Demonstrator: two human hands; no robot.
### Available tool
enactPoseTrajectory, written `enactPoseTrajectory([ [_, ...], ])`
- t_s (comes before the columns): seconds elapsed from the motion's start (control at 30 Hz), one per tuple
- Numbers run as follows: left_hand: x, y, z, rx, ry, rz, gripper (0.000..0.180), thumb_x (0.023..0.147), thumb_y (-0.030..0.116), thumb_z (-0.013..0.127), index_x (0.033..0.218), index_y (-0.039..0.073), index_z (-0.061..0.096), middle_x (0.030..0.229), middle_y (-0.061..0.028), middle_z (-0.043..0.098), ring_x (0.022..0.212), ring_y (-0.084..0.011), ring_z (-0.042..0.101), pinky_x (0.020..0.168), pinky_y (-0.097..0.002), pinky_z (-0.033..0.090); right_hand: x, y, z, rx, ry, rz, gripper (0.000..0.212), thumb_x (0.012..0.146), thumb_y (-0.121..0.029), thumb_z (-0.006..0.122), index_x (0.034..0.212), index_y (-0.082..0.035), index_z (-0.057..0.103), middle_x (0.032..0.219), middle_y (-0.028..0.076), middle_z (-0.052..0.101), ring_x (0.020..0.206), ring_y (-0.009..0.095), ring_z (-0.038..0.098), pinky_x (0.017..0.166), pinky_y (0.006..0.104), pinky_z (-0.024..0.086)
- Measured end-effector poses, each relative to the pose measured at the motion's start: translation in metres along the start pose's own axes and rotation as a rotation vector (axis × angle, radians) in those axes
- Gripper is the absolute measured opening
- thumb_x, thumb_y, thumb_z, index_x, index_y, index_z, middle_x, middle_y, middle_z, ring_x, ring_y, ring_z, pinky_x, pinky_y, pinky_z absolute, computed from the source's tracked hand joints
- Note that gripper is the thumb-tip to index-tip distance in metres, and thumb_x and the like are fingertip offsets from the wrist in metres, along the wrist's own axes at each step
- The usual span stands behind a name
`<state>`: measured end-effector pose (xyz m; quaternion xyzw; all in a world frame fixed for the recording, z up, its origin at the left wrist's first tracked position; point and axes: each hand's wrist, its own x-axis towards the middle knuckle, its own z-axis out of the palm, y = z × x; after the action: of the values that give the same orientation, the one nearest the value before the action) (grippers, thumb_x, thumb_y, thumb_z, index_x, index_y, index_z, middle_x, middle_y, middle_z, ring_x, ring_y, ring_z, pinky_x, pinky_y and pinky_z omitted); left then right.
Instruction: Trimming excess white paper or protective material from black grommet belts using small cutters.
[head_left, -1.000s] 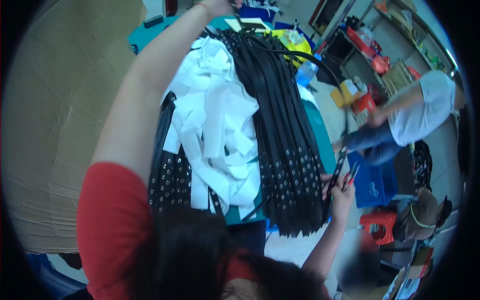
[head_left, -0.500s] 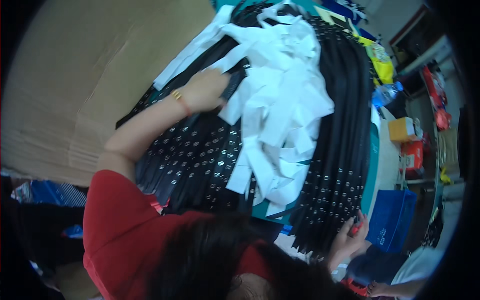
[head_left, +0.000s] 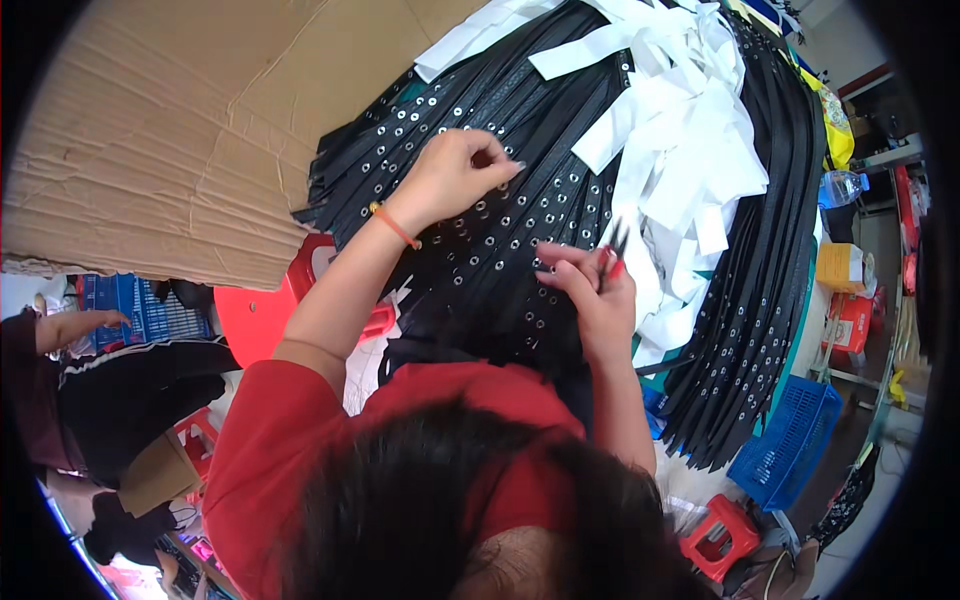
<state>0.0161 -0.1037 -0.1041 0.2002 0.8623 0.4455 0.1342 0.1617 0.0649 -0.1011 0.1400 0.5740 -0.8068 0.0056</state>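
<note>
Since the earlier frame the left hand (head_left: 455,175) had slid down the heap of black studded belts (head_left: 520,210) toward the person, and the right hand (head_left: 590,290) had come up from the heap's hanging edge onto it. The left hand was curled, fingertips pinching one belt near the heap's middle. The right hand gripped small red-handled snips (head_left: 612,250), blades up, resting on the belts just right of the left hand. White paper strips (head_left: 690,150) lay across the heap's right half. Corrugated cardboard (head_left: 170,150) sat left of the heap. A blue plastic crate (head_left: 790,445) and a red stool (head_left: 715,535) stood below the heap's right edge.
</note>
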Motion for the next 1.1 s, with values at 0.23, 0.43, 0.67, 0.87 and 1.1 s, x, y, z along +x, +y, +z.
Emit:
enactPoseTrajectory([
  [0.23,-0.007,0.027,0.019,-1.027,-0.226,-0.229,0.029,0.091,0.017,0.050,0.102,-0.010,0.049,0.099,-0.0200,0.059,0.085,-0.0263,0.063,0.075,-0.0342,0.055,-0.009,0.028,0.017,0.297,-0.056,0.171,0.026,0.080,0.001,0.056,0.068,-0.009,0.035,0.102,0.029,0.057,0.095,0.031,0.060,0.079,0.0428,0.053],
  [0.43,0.000,0.043,0.036,-1.148,-0.166,-0.220,0.030,0.093,0.017,0.042,0.101,-0.012,0.046,0.105,-0.0267,0.056,0.093,-0.0318,0.062,0.078,-0.0355,0.054,-0.028,0.011,0.008,0.304,-0.067,0.153,0.030,0.077,0.004,0.059,0.066,-0.011,0.035,0.098,0.030,0.058,0.089,0.035,0.063,0.074,0.0452,0.054],
  [0.67,0.008,0.044,0.050,-1.170,-0.157,-0.146,0.031,0.093,0.016,0.042,0.102,-0.013,0.048,0.108,-0.0255,0.056,0.093,-0.0313,0.061,0.080,-0.0354,0.053,-0.046,0.003,-0.005,0.408,-0.072,0.099,0.028,0.073,0.009,0.053,0.065,-0.010,0.034,0.106,0.035,0.053,0.098,0.039,0.058,0.078,0.0482,0.052],
  [0.87,0.012,0.048,0.052,-1.141,-0.138,-0.127,0.033,0.094,0.015,0.038,0.103,-0.014,0.048,0.108,-0.0243,0.057,0.093,-0.0322,0.062,0.080,-0.0359,0.054,-0.053,-0.003,-0.008,0.481,-0.087,0.111,0.026,0.072,0.010,0.050,0.066,-0.010,0.034,0.106,0.034,0.053,0.098,0.040,0.058,0.076,0.0456,0.054],
  [1.1,0.007,0.053,0.051,-1.171,-0.128,-0.106,0.033,0.094,0.016,0.039,0.106,-0.015,0.044,0.108,-0.0255,0.056,0.095,-0.0322,0.061,0.081,-0.0358,0.054,-0.060,-0.004,-0.005,0.192,0.034,0.111,0.032,0.073,0.007,0.059,0.068,-0.011,0.034,0.096,0.026,0.061,0.085,0.033,0.065,0.065,0.0335,0.056],
])
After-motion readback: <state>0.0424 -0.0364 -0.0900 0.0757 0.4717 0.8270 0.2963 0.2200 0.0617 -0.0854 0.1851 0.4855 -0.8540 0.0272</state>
